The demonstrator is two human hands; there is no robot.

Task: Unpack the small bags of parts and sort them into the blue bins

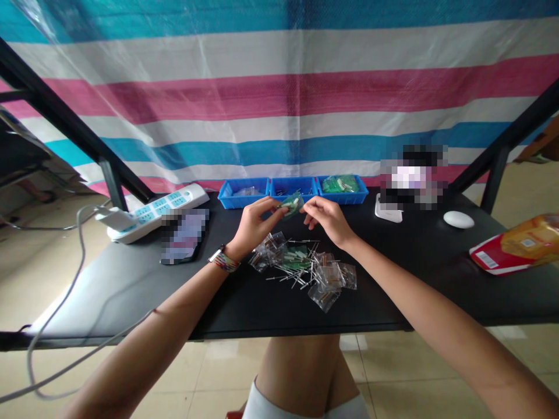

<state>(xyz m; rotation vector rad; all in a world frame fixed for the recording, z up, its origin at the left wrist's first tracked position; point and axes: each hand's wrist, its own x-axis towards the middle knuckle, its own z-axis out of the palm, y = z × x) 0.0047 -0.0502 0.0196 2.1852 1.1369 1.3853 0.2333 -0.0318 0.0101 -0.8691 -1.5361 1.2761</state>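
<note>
My left hand (257,224) pinches a small green plastic bag (292,205) with pale pieces in it, held up over the table. At the bag's right edge, the thumb and fingertips of my right hand (329,220) are pressed together on it. Below both hands lies a loose pile of thin metal pop rivets (301,279). Another green bag (296,258) rests among them. Small clear bags with brownish pieces lie to the right (328,276) and left (268,250) of the pile.
Behind my hands stands a blue three-part tray (244,201); its right section holds green bags (339,184). A power strip (159,212) and a phone (186,235) lie left. On the right are a white stand (388,210), a white oval case (458,219) and a red-yellow packet (519,244).
</note>
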